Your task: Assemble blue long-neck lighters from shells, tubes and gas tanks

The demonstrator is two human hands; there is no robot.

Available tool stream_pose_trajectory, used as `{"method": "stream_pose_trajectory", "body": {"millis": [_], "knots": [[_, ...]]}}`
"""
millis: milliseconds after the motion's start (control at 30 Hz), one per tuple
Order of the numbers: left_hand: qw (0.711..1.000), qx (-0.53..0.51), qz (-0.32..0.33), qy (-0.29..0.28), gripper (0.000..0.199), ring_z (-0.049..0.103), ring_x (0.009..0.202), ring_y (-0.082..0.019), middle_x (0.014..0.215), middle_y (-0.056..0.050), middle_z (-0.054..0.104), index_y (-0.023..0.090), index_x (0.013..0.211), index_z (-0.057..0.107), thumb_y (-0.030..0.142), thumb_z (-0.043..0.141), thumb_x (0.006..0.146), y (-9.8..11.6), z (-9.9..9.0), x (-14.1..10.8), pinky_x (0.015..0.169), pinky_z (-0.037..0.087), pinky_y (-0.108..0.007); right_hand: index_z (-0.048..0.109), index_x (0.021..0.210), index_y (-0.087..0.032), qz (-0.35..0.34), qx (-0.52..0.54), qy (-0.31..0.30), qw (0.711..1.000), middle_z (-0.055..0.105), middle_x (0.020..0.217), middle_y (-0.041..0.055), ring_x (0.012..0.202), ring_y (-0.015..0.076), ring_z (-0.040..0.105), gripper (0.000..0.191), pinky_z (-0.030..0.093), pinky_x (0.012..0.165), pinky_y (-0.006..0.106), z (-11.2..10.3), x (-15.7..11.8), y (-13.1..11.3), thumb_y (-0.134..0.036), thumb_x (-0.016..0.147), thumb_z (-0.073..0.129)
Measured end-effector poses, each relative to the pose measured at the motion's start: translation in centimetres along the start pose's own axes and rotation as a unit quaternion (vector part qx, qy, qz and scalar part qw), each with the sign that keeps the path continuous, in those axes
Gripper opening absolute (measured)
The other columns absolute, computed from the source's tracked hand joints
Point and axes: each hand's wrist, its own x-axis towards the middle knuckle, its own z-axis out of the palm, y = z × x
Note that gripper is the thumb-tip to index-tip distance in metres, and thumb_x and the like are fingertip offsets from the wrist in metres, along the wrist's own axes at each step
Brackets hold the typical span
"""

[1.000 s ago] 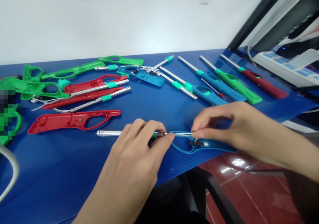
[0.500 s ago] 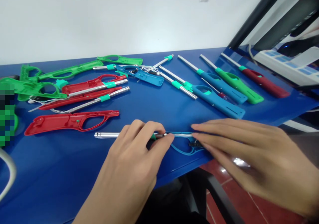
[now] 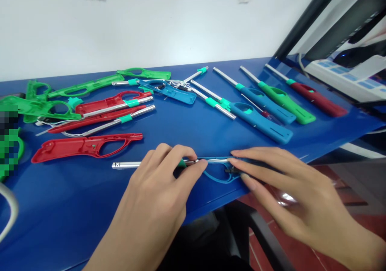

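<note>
My left hand (image 3: 163,182) is closed around the front end of a blue lighter shell (image 3: 218,179), thumb and index finger pinched where the metal tube (image 3: 125,165) enters it. The tube sticks out to the left, and a bit of green collar shows beneath the fingers. A white wire (image 3: 217,160) runs along the shell's upper edge. My right hand (image 3: 289,186) holds the handle end, fingertips on the wire and thumb at the lower edge. By the trigger opening sits a black part (image 3: 232,169), partly covered by the fingers. Most of the handle is hidden behind my right hand.
Red half shell (image 3: 87,145) lies at left, with green shells (image 3: 87,87) and more tubes behind. Whole lighters in blue (image 3: 261,120), green (image 3: 286,102) and red (image 3: 318,98) lie at right. A power strip (image 3: 340,78) stands beyond. The blue table (image 3: 75,210) ends near my right hand.
My right hand's thumb and fingers have spread slightly apart, showing more of the thumb. My left hand keeps its grip on the shell and tube. The view has shifted a little.
</note>
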Motion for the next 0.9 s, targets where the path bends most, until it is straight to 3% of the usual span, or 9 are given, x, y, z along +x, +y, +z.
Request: {"method": "stream_pose_trajectory", "body": {"millis": [333, 467, 567, 733, 900], "knots": [[0.999, 0.028, 0.016, 0.030, 0.043, 0.058, 0.096, -0.022, 0.116, -0.008, 0.068, 0.019, 0.122, 0.071, -0.010, 0.051, 0.097, -0.3, 0.1, 0.0, 0.085, 0.050, -0.040, 0.061, 0.147, -0.026, -0.032, -0.014, 0.001, 0.999, 0.071, 0.145, 0.0051, 0.127, 0.0257, 0.068, 0.043, 0.061, 0.103, 0.045, 0.6, -0.3, 0.6, -0.021, 0.104, 0.061], [0.999, 0.031, 0.020, 0.023, 0.046, 0.059, 0.104, -0.023, 0.119, -0.007, 0.066, 0.020, 0.124, 0.069, -0.012, 0.051, 0.096, -0.5, 0.2, -0.3, 0.091, 0.049, -0.040, 0.052, 0.154, -0.019, -0.016, 0.046, 0.048, 0.998, 0.071, 0.145, 0.0091, 0.132, 0.0216, 0.067, 0.050, 0.058, 0.110, 0.038, 1.0, -0.8, 1.0, -0.017, 0.105, 0.057], [0.999, 0.042, 0.019, 0.026, 0.046, 0.060, 0.109, -0.022, 0.122, -0.006, 0.066, 0.021, 0.126, 0.069, -0.010, 0.052, 0.098, -0.5, 0.2, -0.4, 0.093, 0.048, -0.038, 0.055, 0.150, -0.017, 0.013, 0.073, 0.085, 0.994, 0.073, 0.142, 0.0099, 0.132, 0.0183, 0.068, 0.045, 0.054, 0.114, 0.030, 1.4, -0.9, 1.0, -0.016, 0.105, 0.057], [0.998, 0.061, 0.017, 0.027, 0.043, 0.061, 0.113, -0.022, 0.125, -0.006, 0.065, 0.022, 0.128, 0.068, -0.005, 0.049, 0.101, -0.6, 0.2, -0.6, 0.098, 0.048, -0.038, 0.061, 0.142, -0.018, 0.032, 0.084, 0.097, 0.991, 0.075, 0.137, 0.0067, 0.130, 0.0129, 0.067, 0.039, 0.047, 0.118, 0.022, 1.7, -0.7, 0.6, -0.018, 0.104, 0.063], [0.997, 0.078, 0.015, 0.011, 0.053, 0.058, 0.118, -0.025, 0.129, -0.007, 0.064, 0.023, 0.142, 0.062, -0.004, 0.046, 0.100, -0.7, 0.2, -0.9, 0.102, 0.046, -0.041, 0.060, 0.142, -0.020, 0.043, 0.103, 0.107, 0.988, 0.071, 0.143, 0.0050, 0.137, 0.0128, 0.063, 0.038, 0.045, 0.120, 0.023, 1.5, -0.9, 0.6, -0.021, 0.105, 0.061]]}}
